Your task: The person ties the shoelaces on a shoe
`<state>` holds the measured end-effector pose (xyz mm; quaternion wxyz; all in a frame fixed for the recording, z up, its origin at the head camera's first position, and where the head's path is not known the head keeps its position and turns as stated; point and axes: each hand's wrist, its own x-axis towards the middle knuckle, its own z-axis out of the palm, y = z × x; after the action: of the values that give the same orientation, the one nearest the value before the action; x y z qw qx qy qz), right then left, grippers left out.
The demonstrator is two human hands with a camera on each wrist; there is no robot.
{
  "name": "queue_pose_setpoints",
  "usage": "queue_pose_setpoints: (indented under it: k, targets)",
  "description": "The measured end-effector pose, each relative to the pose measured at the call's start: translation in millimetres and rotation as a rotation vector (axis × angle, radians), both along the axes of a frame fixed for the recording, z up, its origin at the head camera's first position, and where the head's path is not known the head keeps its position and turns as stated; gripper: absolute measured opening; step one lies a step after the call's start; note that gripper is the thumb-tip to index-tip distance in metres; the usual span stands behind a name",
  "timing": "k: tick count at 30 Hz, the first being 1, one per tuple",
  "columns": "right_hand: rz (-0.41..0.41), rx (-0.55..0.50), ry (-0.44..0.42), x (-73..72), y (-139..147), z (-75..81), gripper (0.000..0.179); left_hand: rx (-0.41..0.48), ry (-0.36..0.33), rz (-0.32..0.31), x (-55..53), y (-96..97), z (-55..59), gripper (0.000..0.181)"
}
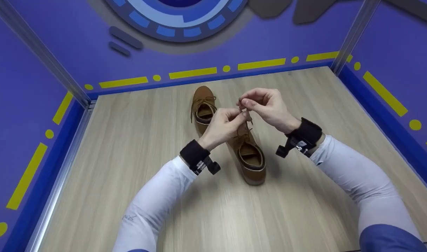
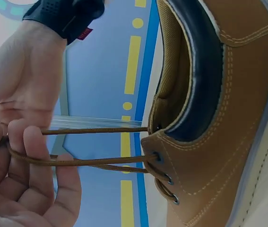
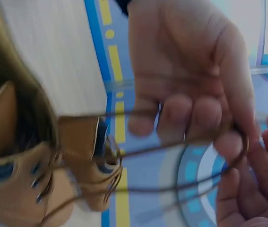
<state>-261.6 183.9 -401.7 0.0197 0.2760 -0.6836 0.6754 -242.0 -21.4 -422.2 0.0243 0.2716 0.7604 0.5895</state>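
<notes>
Two brown lace-up shoes are on the wooden-looking surface. My left hand (image 1: 223,125) and right hand (image 1: 268,105) meet above the front of the nearer shoe (image 1: 254,176), fingertips close together. Both pinch its thin brown shoelace (image 2: 96,130), which runs taut from the eyelets up to the fingers. A loop of this lace bends around the fingertips in both wrist views. The crossing between the fingertips is partly hidden. Beyond my left hand stands the other shoe (image 1: 202,93), its lace hanging over its side; the left hand covers part of it in the head view.
Blue panels with yellow dashes (image 1: 193,72) wall the light wood-grain tabletop (image 1: 129,140) at the back and both sides. Metal corner posts (image 1: 353,35) join the panels. Each wrist wears a black strap (image 1: 194,154) with a small camera.
</notes>
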Motion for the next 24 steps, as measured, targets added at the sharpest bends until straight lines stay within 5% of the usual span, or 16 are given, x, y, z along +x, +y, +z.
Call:
queue_pose_setpoints:
  k: [5,8,14,24]
  targets:
    - [-0.001,0.182,-0.061,-10.8,13.5,-11.0,0.023,-0.005,-0.015,0.078,-1.4,-4.8,-2.0,0.031]
    - [0.075,0.288,-0.086,-16.0,19.9,-19.0,0.027,0.002,-0.037,0.098,-1.7,-6.6,-3.7,0.033]
    - [0.177,0.476,-0.008,-19.6,26.0,-29.7,0.024,0.024,-0.06,0.109,-1.9,-6.0,-6.0,0.033]
    - [0.119,0.307,-0.014,-14.4,32.3,-21.0,0.02,0.087,-0.098,0.11,-4.2,-7.2,-8.9,0.031]
